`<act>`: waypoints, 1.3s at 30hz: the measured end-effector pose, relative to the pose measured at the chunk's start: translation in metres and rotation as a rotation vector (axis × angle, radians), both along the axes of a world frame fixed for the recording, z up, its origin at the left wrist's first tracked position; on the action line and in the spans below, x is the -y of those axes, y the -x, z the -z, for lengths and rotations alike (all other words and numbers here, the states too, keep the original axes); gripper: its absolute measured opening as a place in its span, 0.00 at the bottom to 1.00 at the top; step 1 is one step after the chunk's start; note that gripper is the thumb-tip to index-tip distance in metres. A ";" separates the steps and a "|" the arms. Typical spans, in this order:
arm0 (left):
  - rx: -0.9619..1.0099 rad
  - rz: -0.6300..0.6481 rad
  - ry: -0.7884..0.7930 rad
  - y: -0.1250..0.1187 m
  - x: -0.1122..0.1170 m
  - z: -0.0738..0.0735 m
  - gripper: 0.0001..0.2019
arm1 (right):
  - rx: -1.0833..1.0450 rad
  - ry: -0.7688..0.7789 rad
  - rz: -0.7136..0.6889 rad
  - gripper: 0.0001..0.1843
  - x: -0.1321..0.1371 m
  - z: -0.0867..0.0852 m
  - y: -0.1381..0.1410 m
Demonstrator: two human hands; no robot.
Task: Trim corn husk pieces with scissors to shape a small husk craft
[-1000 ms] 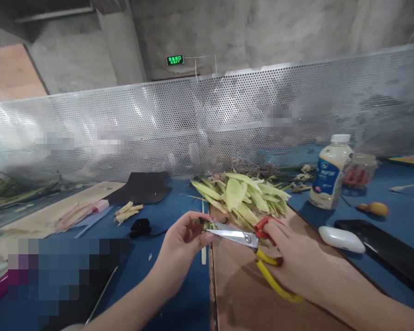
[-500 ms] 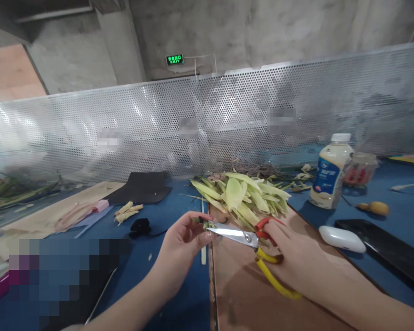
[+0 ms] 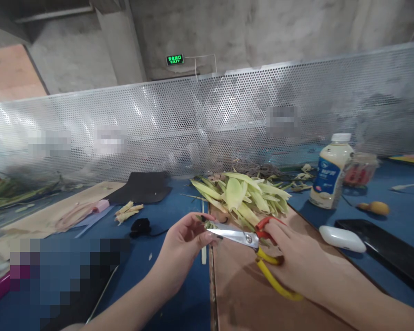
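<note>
Between the thumb and fingers of my left hand (image 3: 186, 241) is a small greenish bundle (image 3: 211, 225), too small to make out fully. My right hand (image 3: 293, 253) is closed round the scissors (image 3: 239, 236), which have one red and one yellow handle. Their blades look closed, and the tips point left, touching or right in front of the bundle. Behind the hands lies a pile of pale green husk leaves (image 3: 241, 193) on the brown board (image 3: 248, 303). A narrow pale strip (image 3: 204, 255) lies beside my left hand at the board's edge.
At right stand a milk bottle (image 3: 331, 172) and a clear container of red fruit (image 3: 360, 170). Nearby lie a white case (image 3: 342, 239) and a black phone-like slab (image 3: 389, 253). Left are a black sheet (image 3: 141, 186), husk scraps (image 3: 127, 212) and brown paper (image 3: 65, 209). A perforated metal screen (image 3: 152, 124) backs the table.
The greenish bundle has turned slightly between my left fingers, and the left fingertips have shifted a little. My right hand and the scissors have barely moved.
</note>
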State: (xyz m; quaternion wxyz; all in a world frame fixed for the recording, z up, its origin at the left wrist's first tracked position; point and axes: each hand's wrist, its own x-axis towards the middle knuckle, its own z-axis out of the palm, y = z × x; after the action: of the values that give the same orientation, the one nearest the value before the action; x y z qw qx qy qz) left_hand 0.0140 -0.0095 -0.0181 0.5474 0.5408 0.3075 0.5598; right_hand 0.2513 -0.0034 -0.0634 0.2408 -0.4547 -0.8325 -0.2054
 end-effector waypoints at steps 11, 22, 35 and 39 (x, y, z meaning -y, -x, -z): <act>0.010 0.020 0.013 0.000 0.000 0.002 0.09 | 0.009 -0.015 0.057 0.09 -0.001 0.004 0.000; 0.054 0.068 0.019 -0.001 -0.003 0.004 0.09 | 0.000 -0.011 0.054 0.09 0.001 0.002 0.001; 0.047 0.092 0.039 -0.001 0.001 0.004 0.09 | 0.050 -0.053 0.082 0.10 -0.001 0.005 -0.001; 0.061 0.093 0.057 -0.003 0.000 0.002 0.08 | 0.024 -0.053 0.092 0.09 -0.002 0.006 -0.001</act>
State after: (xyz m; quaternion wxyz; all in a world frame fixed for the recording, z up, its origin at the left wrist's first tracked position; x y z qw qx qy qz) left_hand 0.0166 -0.0100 -0.0196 0.5969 0.5216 0.2810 0.5410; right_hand 0.2522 -0.0015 -0.0695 0.2331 -0.4836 -0.8078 -0.2435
